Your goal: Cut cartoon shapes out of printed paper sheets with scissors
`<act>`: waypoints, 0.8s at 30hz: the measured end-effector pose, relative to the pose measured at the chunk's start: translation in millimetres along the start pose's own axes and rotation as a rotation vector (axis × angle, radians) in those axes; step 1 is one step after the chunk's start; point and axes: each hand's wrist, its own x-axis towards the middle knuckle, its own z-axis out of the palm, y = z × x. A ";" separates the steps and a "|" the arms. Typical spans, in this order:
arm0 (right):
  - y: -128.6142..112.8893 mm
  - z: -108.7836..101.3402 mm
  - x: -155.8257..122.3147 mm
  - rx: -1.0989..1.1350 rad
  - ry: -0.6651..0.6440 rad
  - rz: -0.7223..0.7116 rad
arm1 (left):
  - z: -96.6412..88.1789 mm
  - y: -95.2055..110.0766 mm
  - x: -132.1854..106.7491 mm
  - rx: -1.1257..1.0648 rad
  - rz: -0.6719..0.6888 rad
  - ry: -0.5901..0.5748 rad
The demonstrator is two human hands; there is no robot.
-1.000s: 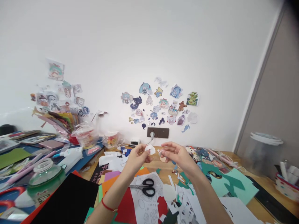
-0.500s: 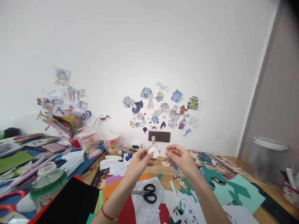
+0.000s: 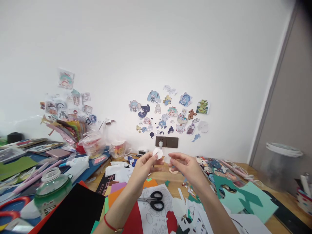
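Observation:
My left hand (image 3: 145, 165) pinches a small white paper cutout (image 3: 158, 153), roughly round, between thumb and fingertips above the desk. Close beside it, my right hand (image 3: 183, 165) holds another small pale paper piece (image 3: 167, 159) at its fingertips. A narrow gap separates the two pieces. Below the hands lie black-handled scissors (image 3: 156, 201), resting on a white sheet with printed outlines (image 3: 153, 221). Nearer the right forearm is a cream paper shape (image 3: 179, 207). A peach-coloured paper piece (image 3: 173, 170) lies on the desk behind the right fingers.
Black paper (image 3: 75, 211) and a green-lidless jar (image 3: 52, 191) stand at left, with red-handled scissors (image 3: 14, 213) beyond. Green paper sheets (image 3: 255, 198) lie at right, near a translucent bin (image 3: 278, 169). Cutouts cover the wall around a power socket (image 3: 166, 142).
My left hand has raised and turned its white cutout slightly. My right hand has moved left, bringing its pale piece nearer the other.

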 end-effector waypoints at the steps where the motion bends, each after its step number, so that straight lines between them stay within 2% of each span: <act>1: -0.5 1.2 -0.3 0.007 0.005 0.003 | -0.2 0.6 -0.2 -0.012 -0.006 -0.007; 7: -4.6 6.1 -2.6 0.039 0.024 0.022 | -1.1 1.0 1.2 -0.081 -0.045 -0.040; 15: -6.4 5.8 -3.4 0.081 0.028 0.029 | -4.0 -0.7 2.3 -0.143 -0.041 -0.020; 24: -4.9 11.7 -4.9 0.052 -0.092 0.003 | 0.6 5.2 -0.4 -0.209 -0.011 0.023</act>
